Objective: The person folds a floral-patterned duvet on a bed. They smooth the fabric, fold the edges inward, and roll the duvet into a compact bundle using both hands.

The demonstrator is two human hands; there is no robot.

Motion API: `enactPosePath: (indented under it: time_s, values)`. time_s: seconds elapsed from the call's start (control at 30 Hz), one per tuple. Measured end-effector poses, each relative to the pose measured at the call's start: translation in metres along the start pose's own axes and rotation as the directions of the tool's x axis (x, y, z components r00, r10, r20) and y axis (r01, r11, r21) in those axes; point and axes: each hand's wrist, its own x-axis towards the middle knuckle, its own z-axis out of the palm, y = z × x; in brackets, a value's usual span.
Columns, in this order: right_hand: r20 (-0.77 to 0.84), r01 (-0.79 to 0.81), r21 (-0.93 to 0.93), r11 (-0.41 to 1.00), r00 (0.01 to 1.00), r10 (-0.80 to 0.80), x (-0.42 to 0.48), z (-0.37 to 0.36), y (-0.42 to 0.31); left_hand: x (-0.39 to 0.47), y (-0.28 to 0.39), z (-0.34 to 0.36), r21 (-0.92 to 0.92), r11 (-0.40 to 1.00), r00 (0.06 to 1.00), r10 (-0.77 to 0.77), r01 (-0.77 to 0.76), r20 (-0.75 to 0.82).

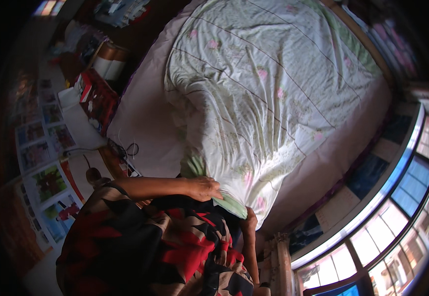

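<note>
A white floral bedding cover (270,77), patterned with pink roses and thin dark lines, lies wrinkled over the bed. Its near end is gathered in front of my body. My left hand (204,188) grips the green edge of the cover, and my right hand (250,219) closes on the same edge a little farther right. Between the two hands the green edge (230,207) is stretched, with folds fanning away across the cover. Part of the fingers on both hands is hidden by cloth.
A pale pink bed sheet (144,107) shows around the cover. Thin cables (129,150) lie at the bed's left corner. Left of the bed are a red box (97,98) and photographs (49,181). Windows (377,229) curve along the right, with a curtain (281,259) nearby.
</note>
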Motion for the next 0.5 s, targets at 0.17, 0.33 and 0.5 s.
enactPosePath:
  time_s: [0.17,0.33,0.5]
  values:
    - [-0.065,-0.092,0.253,0.963,0.992,0.112,-0.017,-0.057,-0.040,0.005,0.001,-0.010,-0.154,0.986,0.990,0.047,-0.068,-0.133]
    - [-0.069,-0.131,0.233,0.964,0.986,0.151,-0.021,-0.082,-0.057,-0.024,-0.027,-0.005,-0.806,0.592,0.824,-0.446,-0.023,-0.351]
    - [-0.160,-0.106,0.246,0.963,0.976,0.148,-0.019,-0.099,-0.054,-0.060,-0.128,0.038,-0.934,-0.124,0.308,-0.951,-0.335,0.016]
